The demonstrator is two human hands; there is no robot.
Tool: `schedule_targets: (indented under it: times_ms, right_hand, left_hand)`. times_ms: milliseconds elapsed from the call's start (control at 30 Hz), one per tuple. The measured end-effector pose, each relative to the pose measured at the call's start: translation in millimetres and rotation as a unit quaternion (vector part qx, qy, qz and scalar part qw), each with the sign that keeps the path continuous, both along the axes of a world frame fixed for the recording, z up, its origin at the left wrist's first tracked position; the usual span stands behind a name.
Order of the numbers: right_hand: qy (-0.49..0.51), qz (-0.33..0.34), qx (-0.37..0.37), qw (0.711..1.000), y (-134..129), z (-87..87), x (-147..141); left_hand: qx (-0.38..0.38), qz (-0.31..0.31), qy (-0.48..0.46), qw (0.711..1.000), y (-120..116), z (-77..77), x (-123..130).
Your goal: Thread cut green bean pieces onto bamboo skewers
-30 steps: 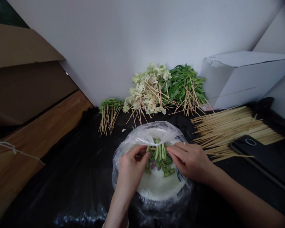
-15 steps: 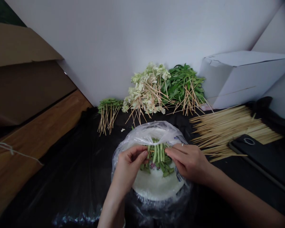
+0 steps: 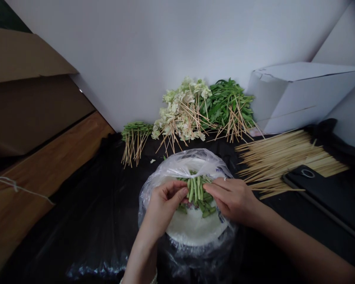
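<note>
Two hands (image 3: 165,200) (image 3: 236,199), turned inward, beans (image 3: 195,189) held between

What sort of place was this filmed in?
Probably a makeshift food-prep corner; home or shop, I can't tell. A black plastic sheet is spread out, skewered leafy greens lie by a pale wall, and cut green beans sit on a plate.
</note>
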State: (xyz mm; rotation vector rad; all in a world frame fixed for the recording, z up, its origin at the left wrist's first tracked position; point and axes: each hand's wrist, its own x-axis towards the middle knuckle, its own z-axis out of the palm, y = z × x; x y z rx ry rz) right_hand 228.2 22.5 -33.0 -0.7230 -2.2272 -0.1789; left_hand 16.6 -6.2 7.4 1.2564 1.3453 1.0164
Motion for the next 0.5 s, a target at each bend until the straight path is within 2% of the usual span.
schedule_targets:
  times_ms: [133, 233, 333, 433, 500]
  right_hand:
    - [-0.003, -0.066, 0.035, 0.997, 3.9, 5.4, 4.7]
    - [0.01, -0.101, 0.045, 0.994, 5.4, 7.4, 7.6]
    - [0.008, -0.107, 0.047, 0.993, 5.1, 7.0, 7.9]
    - [0.0, -0.102, 0.046, 0.994, 4.3, 6.2, 6.8]
    - [-0.003, -0.098, 0.046, 0.994, 3.9, 6.2, 6.2]
  left_hand:
    - [0.039, -0.002, 0.056, 0.998, 1.7, -8.4, -0.1]
    - [0.06, -0.033, 0.176, 0.982, 0.8, -13.7, 1.3]
    - [0.074, -0.078, 0.318, 0.942, 0.1, -14.3, 5.6]
    - [0.079, -0.076, 0.427, 0.898, 1.9, -12.1, 11.1]
    - [0.081, -0.07, 0.465, 0.879, 3.7, -11.3, 14.1]
